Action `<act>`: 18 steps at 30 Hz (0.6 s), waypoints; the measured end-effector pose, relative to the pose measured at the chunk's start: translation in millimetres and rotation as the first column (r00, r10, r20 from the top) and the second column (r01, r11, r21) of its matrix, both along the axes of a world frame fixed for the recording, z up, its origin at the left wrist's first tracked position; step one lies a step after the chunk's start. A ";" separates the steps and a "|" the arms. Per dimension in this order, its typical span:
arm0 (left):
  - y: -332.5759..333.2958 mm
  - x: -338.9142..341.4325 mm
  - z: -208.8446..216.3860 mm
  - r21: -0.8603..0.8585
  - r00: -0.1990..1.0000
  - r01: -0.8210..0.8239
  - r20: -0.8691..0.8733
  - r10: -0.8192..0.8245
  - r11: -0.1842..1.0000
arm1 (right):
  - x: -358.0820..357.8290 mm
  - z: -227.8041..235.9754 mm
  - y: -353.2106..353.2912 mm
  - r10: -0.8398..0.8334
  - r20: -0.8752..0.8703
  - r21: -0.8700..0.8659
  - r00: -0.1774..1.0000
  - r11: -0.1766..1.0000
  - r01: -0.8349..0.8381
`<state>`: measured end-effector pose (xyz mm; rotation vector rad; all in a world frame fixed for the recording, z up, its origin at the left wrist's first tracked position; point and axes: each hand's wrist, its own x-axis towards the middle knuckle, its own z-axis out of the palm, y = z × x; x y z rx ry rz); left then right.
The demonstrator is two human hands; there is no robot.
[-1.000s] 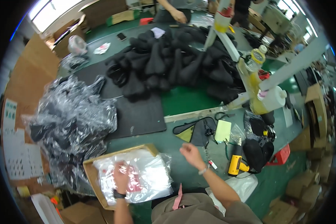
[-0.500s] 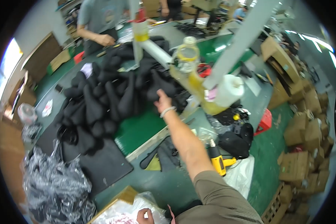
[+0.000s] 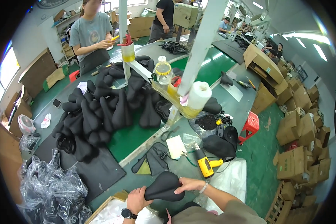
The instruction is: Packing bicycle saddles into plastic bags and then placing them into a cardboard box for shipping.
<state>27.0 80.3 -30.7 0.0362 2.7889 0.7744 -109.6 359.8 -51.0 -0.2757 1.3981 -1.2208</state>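
**Left hand (image 3: 137,199) and right hand (image 3: 192,185) are grasping one black, pear-shaped, padded saddle (image 3: 163,186)**

At the frame's lower centre, the saddle is lying between them, touching both; neither is nearer. Its long axis is running roughly left to right, narrow end toward the left hand, broad end at the right. Its underside is facing away, unseen; the left hand is partly covering the narrow tip. The lower edge is cutting off a brown cardboard box (image 3: 120,194) of white plastic (image 3: 111,213).

Printed characters (image 3: 282,168) on a brown carton (image 3: 294,161)
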 end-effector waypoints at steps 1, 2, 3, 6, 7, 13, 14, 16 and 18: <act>11.4 15.2 -3.0 0.002 1.000 -0.015 0.004 0.015 1.000 | -1.3 2.3 -0.1 0.059 0.009 0.013 0.998 0.998 -0.059; 27.6 33.1 -4.8 0.001 0.991 -0.130 -0.036 0.130 0.992 | 9.0 4.0 -5.6 -0.018 -0.167 -0.031 0.986 0.999 0.013; 43.5 46.2 -4.1 0.003 0.966 -0.248 -0.077 0.247 0.969 | 9.2 7.9 -9.9 0.011 -0.160 -0.031 0.987 0.999 -0.016; 89.3 67.9 7.7 0.032 0.894 -0.448 0.006 0.448 0.894 | 26.1 -5.7 -18.9 0.090 -0.592 0.266 0.801 0.960 0.089; 94.0 79.2 6.1 0.101 0.875 -0.480 -0.015 0.484 0.871 | 27.7 -10.3 -18.6 0.053 -0.639 0.190 0.768 0.978 0.090; 126.0 128.7 -25.3 0.354 0.674 -0.728 0.213 0.707 0.587 | 51.7 -52.7 -35.8 -0.059 -0.592 -0.002 0.804 0.997 0.072; 133.9 128.6 -26.3 0.413 0.581 -0.796 0.312 0.752 0.443 | 62.0 -64.8 -38.2 -0.298 -0.639 -0.005 0.709 0.924 0.383; 149.3 126.6 -30.3 0.506 0.664 -0.700 0.202 0.720 0.504 | 89.9 -71.9 -42.9 -0.434 -0.628 0.067 0.645 0.797 0.601; 149.4 127.7 -30.0 0.511 0.821 -0.447 -0.093 0.564 0.734 | 106.3 -76.6 -35.0 -0.439 0.012 0.208 0.898 0.880 0.427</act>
